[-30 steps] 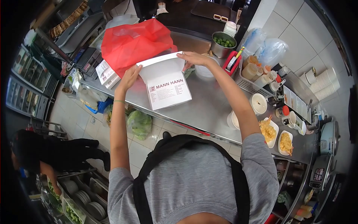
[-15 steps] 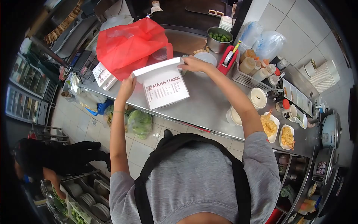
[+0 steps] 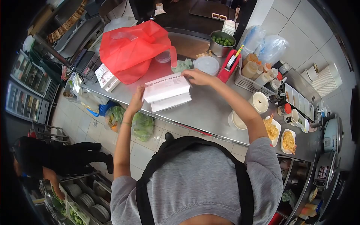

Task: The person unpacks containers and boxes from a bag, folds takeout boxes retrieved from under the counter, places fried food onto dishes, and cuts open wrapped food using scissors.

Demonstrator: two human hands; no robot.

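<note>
A white cardboard takeaway box printed "MANN HANN" lies on the steel counter in front of me. Its printed panel slants, so the lettering along the far side looks squeezed. My left hand grips the box's left side, fingers partly hidden behind the card. At the far right corner, my right hand pinches the edge with curled fingers. What the box holds inside is not visible. Just beyond it sits a red carrier bag, with a pale green cloth and a clear round lid near my right hand.
More printed boxes stand left of the bag. Rightward are a red tape dispenser, a pot of green limes, a basket of sauce bottles, white tubs and trays of fried food. A co-worker bends at lower left.
The box's printed panel has tilted, and a blank white face now shows toward me. Both hands have come lower and nearer; my left hand has shifted right along the box's side.
</note>
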